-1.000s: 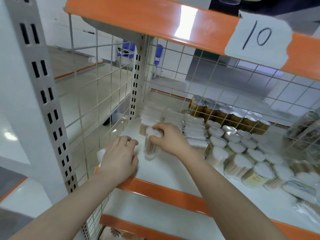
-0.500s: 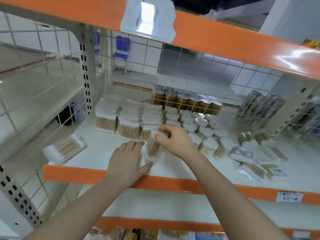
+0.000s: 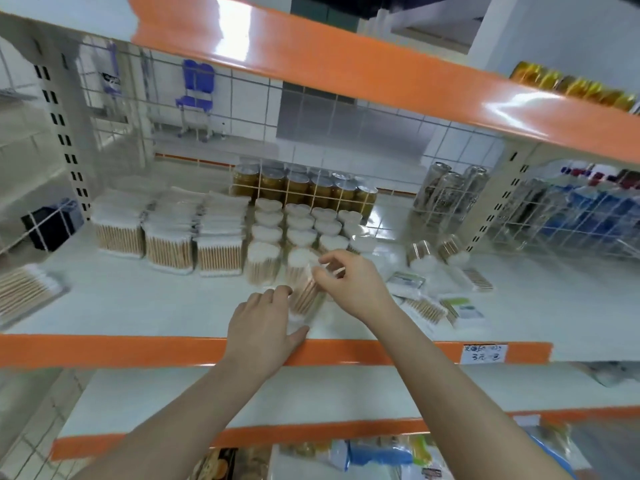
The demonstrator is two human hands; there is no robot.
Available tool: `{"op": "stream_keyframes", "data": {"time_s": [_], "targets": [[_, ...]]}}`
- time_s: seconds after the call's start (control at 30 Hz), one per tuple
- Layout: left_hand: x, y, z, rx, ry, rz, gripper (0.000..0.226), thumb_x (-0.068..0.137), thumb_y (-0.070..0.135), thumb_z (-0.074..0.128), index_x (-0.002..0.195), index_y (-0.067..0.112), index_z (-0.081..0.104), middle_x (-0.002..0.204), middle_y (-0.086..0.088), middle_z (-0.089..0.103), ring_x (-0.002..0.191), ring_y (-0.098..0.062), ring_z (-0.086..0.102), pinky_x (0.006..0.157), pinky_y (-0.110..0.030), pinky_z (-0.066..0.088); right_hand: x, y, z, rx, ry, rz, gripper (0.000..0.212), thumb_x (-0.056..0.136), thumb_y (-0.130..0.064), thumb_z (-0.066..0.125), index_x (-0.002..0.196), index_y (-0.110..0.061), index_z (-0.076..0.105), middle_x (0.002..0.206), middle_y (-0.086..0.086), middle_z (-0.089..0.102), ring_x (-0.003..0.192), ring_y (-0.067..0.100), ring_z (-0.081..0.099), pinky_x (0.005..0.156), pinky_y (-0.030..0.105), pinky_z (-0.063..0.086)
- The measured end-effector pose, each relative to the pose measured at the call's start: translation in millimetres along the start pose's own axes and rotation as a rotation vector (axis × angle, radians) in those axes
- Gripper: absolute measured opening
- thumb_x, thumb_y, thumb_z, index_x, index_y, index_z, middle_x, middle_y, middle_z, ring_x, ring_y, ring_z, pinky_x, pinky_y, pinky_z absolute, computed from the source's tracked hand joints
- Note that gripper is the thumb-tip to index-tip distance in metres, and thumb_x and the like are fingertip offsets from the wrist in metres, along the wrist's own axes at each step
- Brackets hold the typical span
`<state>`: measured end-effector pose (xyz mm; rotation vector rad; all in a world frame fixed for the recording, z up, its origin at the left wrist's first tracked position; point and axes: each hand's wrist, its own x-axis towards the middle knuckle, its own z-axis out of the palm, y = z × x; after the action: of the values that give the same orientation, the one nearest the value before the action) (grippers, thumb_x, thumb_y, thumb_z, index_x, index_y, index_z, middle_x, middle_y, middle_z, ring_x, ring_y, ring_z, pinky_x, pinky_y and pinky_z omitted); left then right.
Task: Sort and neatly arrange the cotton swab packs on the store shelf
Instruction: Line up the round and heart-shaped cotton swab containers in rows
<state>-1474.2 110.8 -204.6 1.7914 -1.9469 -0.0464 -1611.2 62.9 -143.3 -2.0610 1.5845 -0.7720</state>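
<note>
A clear pack of wooden cotton swabs (image 3: 306, 296) stands tilted on the white shelf (image 3: 145, 306) near its front edge. My right hand (image 3: 349, 282) pinches the pack's top. My left hand (image 3: 265, 327) rests flat beside its base, fingers straight against it. Behind stand three rows of rectangular swab packs (image 3: 169, 230) and rows of round swab tubs (image 3: 294, 226). One pack (image 3: 26, 292) lies alone at the far left. Loose flat packs (image 3: 436, 299) lie scattered to the right.
A wire grid (image 3: 346, 140) backs the shelf, with gold-lidded jars (image 3: 304, 183) behind it. An orange shelf lip (image 3: 104, 351) runs along the front; a price label (image 3: 485, 353) is stuck on it. The upper shelf (image 3: 346, 67) hangs overhead. More goods sit on the lowest shelf (image 3: 346, 452).
The view swung right from the shelf's left corner to its middle. My right hand carried the swab pack rightward; my left hand followed along the shelf front.
</note>
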Motion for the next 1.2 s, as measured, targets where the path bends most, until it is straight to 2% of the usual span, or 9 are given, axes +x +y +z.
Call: {"op": "stream_keyframes", "data": {"time_s": [0.23, 0.37, 0.5, 0.67, 0.77, 0.83, 0.93, 1.03, 1.2], "targets": [[5.0, 39.6, 16.2, -0.012, -0.001, -0.042, 0.054, 0.085, 0.05, 0.054, 0.127, 0.023, 0.035, 0.116, 0.004, 0.054, 0.11, -0.017, 0.048, 0.086, -0.026, 0.036, -3.2, 28.2, -20.8, -0.011, 0.039, 0.021, 0.025, 0.086, -0.032, 0.058, 0.103, -0.014, 0.064, 0.092, 0.002, 0.061, 0.083, 0.013, 0.054, 0.067, 0.024, 0.04], [9.6, 54.0, 22.3, -0.031, -0.02, -0.048, 0.051, 0.085, 0.047, 0.053, 0.125, 0.02, 0.038, 0.117, 0.002, 0.054, 0.107, -0.018, 0.05, 0.082, -0.026, 0.036, 0.9, 42.2, -30.5, -0.022, 0.02, 0.022, 0.027, 0.087, -0.036, 0.055, 0.097, -0.013, 0.067, 0.093, 0.002, 0.066, 0.085, 0.014, 0.058, 0.073, 0.029, 0.047], [15.2, 62.5, 24.1, -0.157, -0.031, -0.088, 0.058, 0.082, 0.042, 0.058, 0.131, 0.018, 0.038, 0.119, 0.0, 0.055, 0.105, -0.019, 0.053, 0.079, -0.026, 0.04, 2.3, 54.6, -45.1, 0.06, -0.023, -0.015, 0.027, 0.091, -0.035, 0.054, 0.097, -0.014, 0.069, 0.09, -0.004, 0.066, 0.083, 0.011, 0.059, 0.073, 0.024, 0.047], [17.4, 68.8, 26.0, -0.41, -0.076, -0.148, 0.05, 0.077, 0.032, 0.066, 0.121, 0.017, 0.048, 0.104, 0.001, 0.062, 0.091, -0.018, 0.058, 0.073, -0.029, 0.047, 4.0, 75.9, -60.9, 0.272, -0.144, -0.065, 0.015, 0.091, -0.024, 0.057, 0.1, -0.021, 0.068, 0.095, -0.011, 0.067, 0.089, 0.007, 0.06, 0.08, 0.023, 0.048], [17.4, 71.2, 28.7, -0.512, -0.067, -0.101, 0.051, 0.075, 0.033, 0.068, 0.12, 0.016, 0.05, 0.098, 0.006, 0.059, 0.086, -0.013, 0.054, 0.066, -0.019, 0.042, 5.3, 88.1, -68.7, 0.404, -0.194, -0.052, 0.02, 0.09, -0.016, 0.059, 0.108, -0.014, 0.066, 0.105, -0.003, 0.067, 0.099, 0.01, 0.061, 0.087, 0.023, 0.05], [18.0, 73.1, 32.2, -0.552, -0.069, -0.087, 0.052, 0.076, 0.031, 0.069, 0.122, 0.016, 0.051, 0.096, 0.008, 0.057, 0.083, -0.009, 0.053, 0.064, -0.014, 0.038, 6.1, 93.0, -73.2, 0.454, -0.219, -0.053, 0.018, 0.089, -0.012, 0.059, 0.106, -0.013, 0.065, 0.103, -0.003, 0.066, 0.096, 0.009, 0.061, 0.078, 0.017, 0.051], [19.4, 77.5, 38.9, -0.63, -0.079, -0.096, 0.052, 0.078, 0.023, 0.07, 0.125, 0.017, 0.049, 0.094, 0.014, 0.057, 0.079, 0.0, 0.054, 0.066, -0.009, 0.041, 8.8, 98.2, -74.6, 0.456, -0.173, -0.045, 0.011, 0.087, -0.013, 0.062, 0.093, -0.021, 0.066, 0.093, -0.006, 0.066, 0.09, 0.009, 0.062, 0.076, 0.018, 0.051], [20.5, 83.3, 44.6, -0.668, -0.076, -0.118, 0.054, 0.079, 0.025, 0.069, 0.127, 0.022, 0.046, 0.092, 0.014, 0.056, 0.076, -0.003, 0.058, 0.07, -0.015, 0.046, 11.7, 100.1, -75.5, 0.401, -0.117, -0.017, 0.004, 0.087, -0.02, 0.063, 0.087, -0.021, 0.066, 0.085, -0.006, 0.066, 0.081, 0.007, 0.062, 0.064, 0.017, 0.052], [22.1, 91.8, 50.8, -0.624, -0.075, -0.131, 0.06, 0.077, 0.039, 0.069, 0.13, 0.025, 0.044, 0.095, 0.014, 0.054, 0.085, -0.005, 0.055, 0.08, -0.026, 0.048, 19.8, 104.7, -80.7, 0.252, -0.086, 0.006, 0.019, 0.083, -0.037, 0.065, 0.084, -0.018, 0.069, 0.075, -0.006, 0.066, 0.071, 0.007, 0.058, 0.066, 0.025, 0.047]]}}
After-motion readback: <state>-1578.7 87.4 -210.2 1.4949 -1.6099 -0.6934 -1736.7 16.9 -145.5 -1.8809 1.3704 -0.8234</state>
